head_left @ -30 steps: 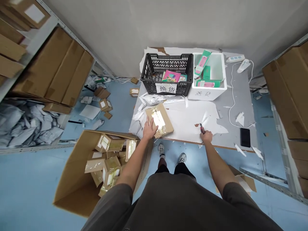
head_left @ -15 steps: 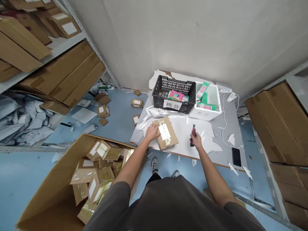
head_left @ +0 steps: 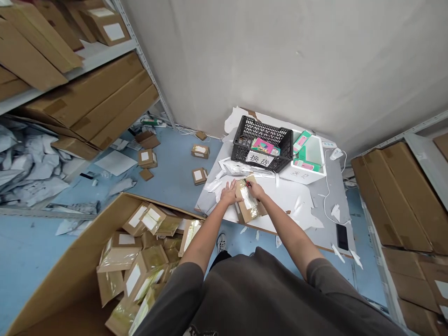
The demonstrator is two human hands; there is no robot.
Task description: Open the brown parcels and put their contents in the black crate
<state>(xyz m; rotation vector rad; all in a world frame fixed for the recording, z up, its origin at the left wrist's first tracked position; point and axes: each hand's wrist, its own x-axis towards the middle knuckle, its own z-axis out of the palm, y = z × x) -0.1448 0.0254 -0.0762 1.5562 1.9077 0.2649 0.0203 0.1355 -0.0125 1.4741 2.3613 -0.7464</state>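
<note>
A taped cardboard parcel (head_left: 249,206) with shiny packing tape and a white label lies on a white sheet (head_left: 285,198) covering the table. My left hand (head_left: 231,192) rests flat on the parcel's left side, fingers spread. My right hand (head_left: 256,190) is closed around a small dark box cutter (head_left: 248,185), whose tip is at the parcel's top edge. Most of the cutter is hidden in my grip, and I cannot see the blade clearly.
A black plastic crate (head_left: 262,144) and a white foam box (head_left: 308,163) stand at the table's back. A phone (head_left: 342,237) and a white cable lie at right. A large cardboard box (head_left: 87,252) of parcels sits at lower left; small parcels and scraps lie on the floor.
My right hand has moved left with the cutter, from beside the parcel to its top edge. The view has swung, shifting the table up and to the right.
</note>
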